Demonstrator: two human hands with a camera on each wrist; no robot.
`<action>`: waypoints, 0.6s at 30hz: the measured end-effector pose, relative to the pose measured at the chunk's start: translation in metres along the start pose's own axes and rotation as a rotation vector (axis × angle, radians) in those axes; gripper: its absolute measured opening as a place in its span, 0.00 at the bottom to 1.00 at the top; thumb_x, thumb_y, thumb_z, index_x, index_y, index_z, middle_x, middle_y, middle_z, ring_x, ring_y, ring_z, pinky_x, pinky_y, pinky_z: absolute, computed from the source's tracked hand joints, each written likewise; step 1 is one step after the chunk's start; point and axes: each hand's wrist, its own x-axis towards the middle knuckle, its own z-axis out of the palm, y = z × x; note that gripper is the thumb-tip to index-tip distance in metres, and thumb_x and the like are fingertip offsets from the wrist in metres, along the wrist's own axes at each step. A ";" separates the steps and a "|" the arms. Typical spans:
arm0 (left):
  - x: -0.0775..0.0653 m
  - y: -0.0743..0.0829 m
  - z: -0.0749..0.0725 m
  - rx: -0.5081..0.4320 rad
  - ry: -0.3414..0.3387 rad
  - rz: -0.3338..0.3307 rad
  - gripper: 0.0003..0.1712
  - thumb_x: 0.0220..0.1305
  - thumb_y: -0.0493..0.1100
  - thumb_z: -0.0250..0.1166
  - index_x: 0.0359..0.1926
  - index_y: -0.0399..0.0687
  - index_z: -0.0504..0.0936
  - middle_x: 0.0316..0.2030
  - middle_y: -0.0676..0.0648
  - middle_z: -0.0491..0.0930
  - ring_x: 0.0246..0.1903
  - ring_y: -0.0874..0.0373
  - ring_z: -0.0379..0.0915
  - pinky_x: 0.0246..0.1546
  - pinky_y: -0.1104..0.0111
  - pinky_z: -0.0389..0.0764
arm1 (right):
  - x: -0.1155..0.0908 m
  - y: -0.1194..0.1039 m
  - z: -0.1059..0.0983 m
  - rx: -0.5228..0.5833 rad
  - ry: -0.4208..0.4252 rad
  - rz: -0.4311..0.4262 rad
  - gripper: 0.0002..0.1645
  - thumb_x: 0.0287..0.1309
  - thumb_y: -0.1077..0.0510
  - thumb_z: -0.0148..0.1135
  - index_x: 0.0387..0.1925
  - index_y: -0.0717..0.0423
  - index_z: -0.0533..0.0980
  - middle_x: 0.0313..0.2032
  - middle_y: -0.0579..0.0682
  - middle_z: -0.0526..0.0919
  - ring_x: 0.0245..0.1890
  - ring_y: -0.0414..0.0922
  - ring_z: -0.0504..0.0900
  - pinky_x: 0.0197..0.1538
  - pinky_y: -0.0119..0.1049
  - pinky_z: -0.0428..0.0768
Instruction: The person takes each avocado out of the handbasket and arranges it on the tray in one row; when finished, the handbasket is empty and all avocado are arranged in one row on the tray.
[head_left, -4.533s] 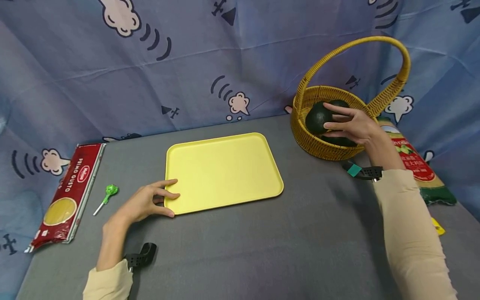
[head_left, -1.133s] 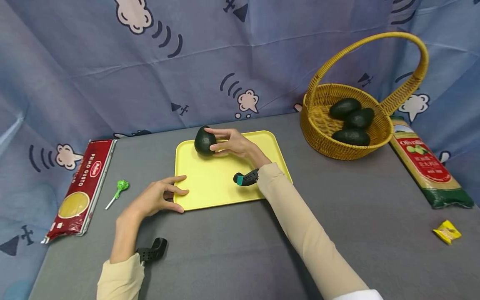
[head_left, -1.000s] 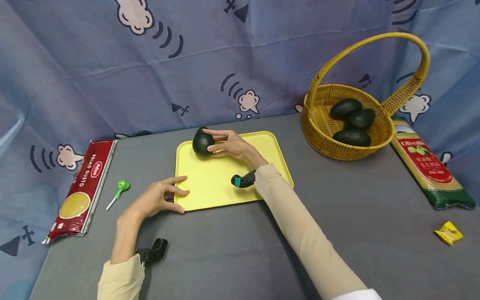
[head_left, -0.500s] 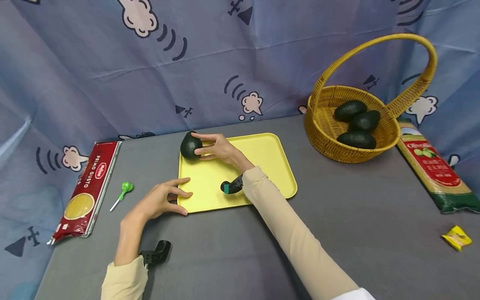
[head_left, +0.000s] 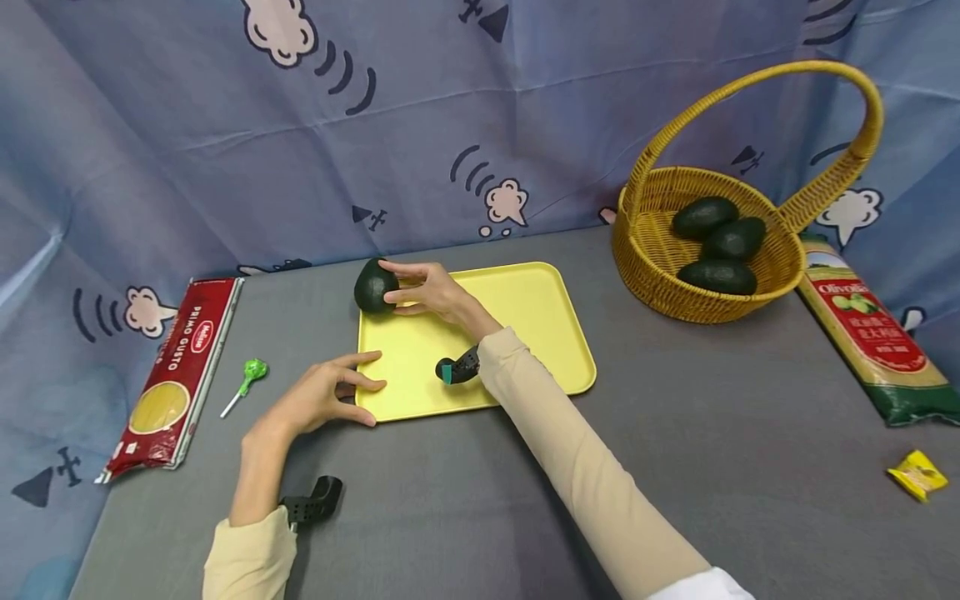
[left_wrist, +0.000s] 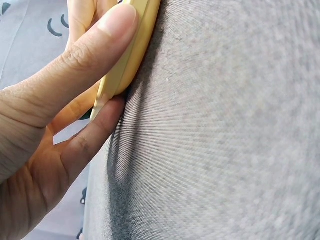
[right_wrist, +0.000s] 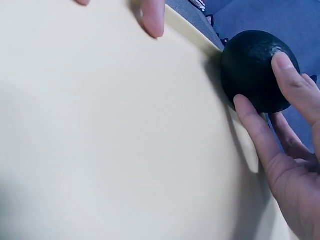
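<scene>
A yellow tray lies on the table. My left hand grips its near left corner; in the left wrist view the thumb lies along the tray's rim and another finger touches the corner. My right hand reaches over the tray and holds a dark green avocado at the far left corner. Thumb and fingers sit on the avocado's side in the right wrist view, where the avocado is at the tray's edge. Whether its underside rests on the tray I cannot tell.
A wicker basket with a tall handle stands back right, holding three avocados. Beside it lie an Olivoila bag and a yellow wrapped candy. On the left are a red pasta packet and a green lollipop.
The right hand took an avocado from the basket, carried it left over the tray, and shifted it further left into the far corner. The left hand has stayed on the tray's edge.
</scene>
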 end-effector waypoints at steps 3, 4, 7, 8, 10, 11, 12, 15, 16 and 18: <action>0.000 0.000 0.000 -0.003 -0.002 0.002 0.27 0.44 0.39 0.77 0.49 0.37 0.84 0.65 0.36 0.66 0.62 0.41 0.65 0.51 0.62 0.79 | -0.002 -0.002 0.000 -0.002 0.001 0.003 0.37 0.55 0.70 0.65 0.66 0.50 0.69 0.64 0.59 0.69 0.57 0.53 0.76 0.48 0.44 0.83; 0.000 0.000 0.000 -0.007 -0.003 0.001 0.27 0.44 0.39 0.77 0.49 0.37 0.84 0.65 0.36 0.66 0.62 0.41 0.64 0.51 0.62 0.79 | -0.002 -0.002 0.000 0.002 -0.001 0.003 0.37 0.55 0.71 0.65 0.66 0.50 0.69 0.64 0.59 0.69 0.56 0.53 0.76 0.48 0.44 0.83; 0.000 0.001 0.000 -0.014 -0.006 0.000 0.27 0.44 0.39 0.77 0.49 0.36 0.84 0.65 0.36 0.66 0.63 0.40 0.64 0.52 0.61 0.78 | -0.002 -0.002 -0.001 0.015 -0.007 0.009 0.38 0.56 0.71 0.64 0.67 0.50 0.68 0.64 0.59 0.68 0.57 0.54 0.76 0.48 0.45 0.83; 0.000 0.001 -0.001 -0.014 -0.006 0.000 0.27 0.45 0.39 0.77 0.49 0.37 0.84 0.65 0.36 0.66 0.62 0.40 0.64 0.52 0.61 0.78 | -0.002 -0.002 -0.002 0.019 -0.008 0.012 0.38 0.56 0.71 0.64 0.67 0.49 0.68 0.65 0.59 0.68 0.57 0.54 0.76 0.48 0.45 0.83; 0.000 0.001 -0.001 -0.014 -0.007 -0.003 0.27 0.45 0.39 0.77 0.49 0.37 0.84 0.65 0.36 0.66 0.62 0.40 0.64 0.52 0.61 0.78 | -0.002 -0.002 -0.003 0.026 -0.009 0.015 0.38 0.56 0.72 0.64 0.67 0.49 0.68 0.65 0.58 0.68 0.57 0.54 0.75 0.48 0.45 0.83; 0.000 0.001 -0.001 -0.013 -0.007 -0.003 0.27 0.45 0.39 0.77 0.49 0.37 0.84 0.65 0.36 0.66 0.62 0.40 0.64 0.52 0.61 0.78 | -0.002 -0.002 -0.004 0.025 -0.008 0.016 0.38 0.56 0.71 0.64 0.67 0.49 0.68 0.65 0.58 0.68 0.57 0.54 0.75 0.48 0.45 0.83; 0.000 0.001 -0.001 -0.010 -0.008 -0.003 0.27 0.45 0.39 0.77 0.49 0.37 0.84 0.65 0.36 0.66 0.62 0.40 0.64 0.52 0.61 0.78 | -0.003 -0.002 -0.004 0.024 -0.006 0.015 0.38 0.56 0.71 0.64 0.67 0.49 0.68 0.65 0.58 0.68 0.58 0.54 0.75 0.48 0.45 0.83; 0.000 0.001 -0.001 -0.007 -0.009 -0.006 0.27 0.44 0.39 0.77 0.49 0.37 0.84 0.65 0.36 0.66 0.62 0.40 0.65 0.52 0.62 0.78 | -0.004 -0.002 -0.006 0.024 -0.004 0.010 0.37 0.56 0.71 0.64 0.67 0.49 0.68 0.64 0.58 0.70 0.57 0.53 0.76 0.48 0.45 0.83; 0.000 0.001 -0.001 -0.007 -0.010 -0.007 0.27 0.44 0.39 0.77 0.49 0.37 0.84 0.65 0.36 0.66 0.62 0.40 0.65 0.52 0.62 0.78 | -0.005 -0.002 -0.007 0.023 -0.002 0.009 0.37 0.56 0.71 0.64 0.67 0.49 0.68 0.64 0.57 0.70 0.57 0.53 0.76 0.48 0.46 0.83; 0.000 0.000 0.000 -0.009 -0.010 -0.010 0.27 0.44 0.39 0.77 0.50 0.37 0.84 0.65 0.36 0.66 0.62 0.40 0.65 0.52 0.62 0.78 | -0.006 -0.003 -0.008 0.023 -0.001 0.006 0.37 0.56 0.71 0.63 0.67 0.50 0.69 0.63 0.57 0.71 0.56 0.53 0.77 0.48 0.46 0.83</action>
